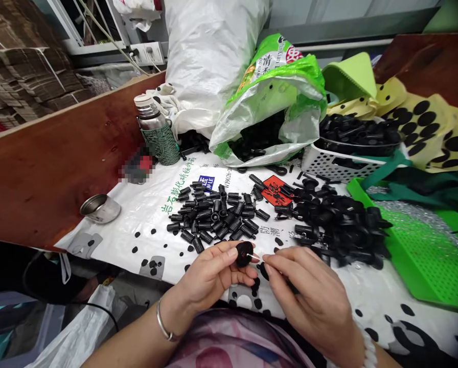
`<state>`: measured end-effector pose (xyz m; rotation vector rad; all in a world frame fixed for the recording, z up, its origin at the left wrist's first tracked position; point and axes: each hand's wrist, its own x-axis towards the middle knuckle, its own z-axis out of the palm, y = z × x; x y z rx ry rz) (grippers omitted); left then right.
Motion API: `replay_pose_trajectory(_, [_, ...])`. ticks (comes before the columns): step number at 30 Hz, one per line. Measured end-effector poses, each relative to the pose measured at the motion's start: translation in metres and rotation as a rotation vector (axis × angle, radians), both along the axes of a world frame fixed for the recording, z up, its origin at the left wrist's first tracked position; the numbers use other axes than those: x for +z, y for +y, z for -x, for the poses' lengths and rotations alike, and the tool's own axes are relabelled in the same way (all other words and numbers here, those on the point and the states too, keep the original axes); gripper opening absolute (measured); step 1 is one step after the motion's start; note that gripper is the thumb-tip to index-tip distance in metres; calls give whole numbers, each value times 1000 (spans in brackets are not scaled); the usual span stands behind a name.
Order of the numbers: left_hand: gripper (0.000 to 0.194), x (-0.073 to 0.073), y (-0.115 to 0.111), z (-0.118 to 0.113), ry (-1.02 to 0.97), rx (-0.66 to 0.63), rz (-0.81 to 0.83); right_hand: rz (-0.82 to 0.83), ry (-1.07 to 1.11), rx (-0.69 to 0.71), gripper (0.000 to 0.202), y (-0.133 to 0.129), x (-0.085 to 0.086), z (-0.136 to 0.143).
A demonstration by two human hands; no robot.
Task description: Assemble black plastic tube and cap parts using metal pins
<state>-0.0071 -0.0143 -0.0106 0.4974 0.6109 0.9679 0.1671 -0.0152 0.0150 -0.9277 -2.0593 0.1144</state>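
Note:
My left hand holds a round black piece between thumb and fingers, just below the pile of small black cylinders. A thin white stick points out of the round piece toward the right. My right hand is close on the right, thumb and forefinger pinched at the stick's far end; a small dark thing shows under those fingertips, too small to name. A larger heap of black parts lies beyond my right hand, on the white printed sheet.
A metal cup and a flask stand at the left. Behind are a large white sack and an open green bag of black parts. A white basket and a green tray are at the right.

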Motion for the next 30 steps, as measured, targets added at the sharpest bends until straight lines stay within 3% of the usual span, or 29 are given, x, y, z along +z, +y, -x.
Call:
replay_pose_trajectory(12, [32,-3,-1,-1,142,28,-38,-35,-180,-68,16,-7,2,7])
replay_pose_trajectory(18, [35,-4,0,0,169,9,-43,-135,-285,-56,22,-4,8,3])
replay_pose_trajectory(24, [42,-2,-1,-2,225,-26,-82,-103,-330,-21,24,-2,9,2])
replay_pose_trajectory(30, [40,-2,-2,-3,281,-104,-75,-16,-198,77,21,-1,1,3])
